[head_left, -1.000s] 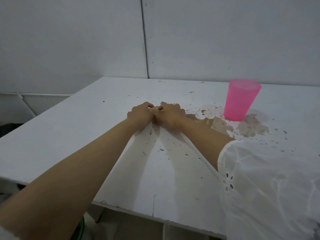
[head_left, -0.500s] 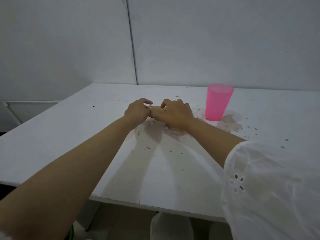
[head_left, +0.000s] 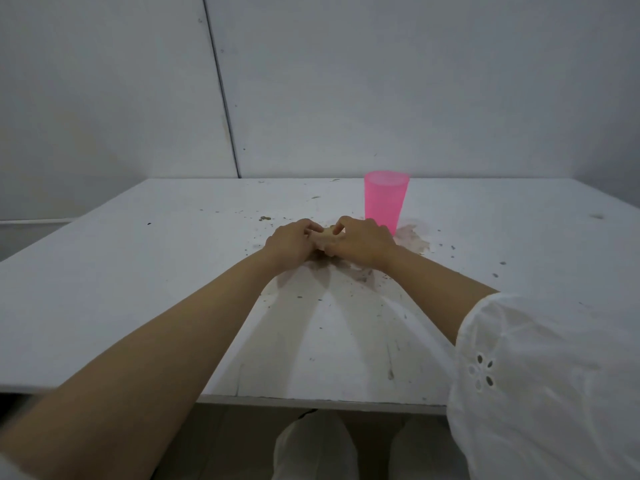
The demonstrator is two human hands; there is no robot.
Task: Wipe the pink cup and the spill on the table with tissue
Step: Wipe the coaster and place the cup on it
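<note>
A pink cup (head_left: 385, 201) stands upright on the white table (head_left: 138, 271), at the back right of my hands. A brown spill (head_left: 412, 239) spreads around its base and toward me, with dark specks scattered about. My left hand (head_left: 289, 244) and my right hand (head_left: 363, 244) meet in the middle of the table, both pressed on a small wet, brownish wad of tissue (head_left: 323, 237). Only a strip of the tissue shows between my fingers. My right hand is just in front of the cup and apart from it.
White walls rise behind the table. Smeared brown marks (head_left: 360, 275) lie under my wrists. The table's near edge (head_left: 311, 401) runs below my forearms, with my legs under it. My white sleeve (head_left: 540, 382) fills the lower right.
My view has swung and pulled back, so the cup now sits nearer the centre. My hands stay together on the tissue, and the spill in front of the cup looks smaller.
</note>
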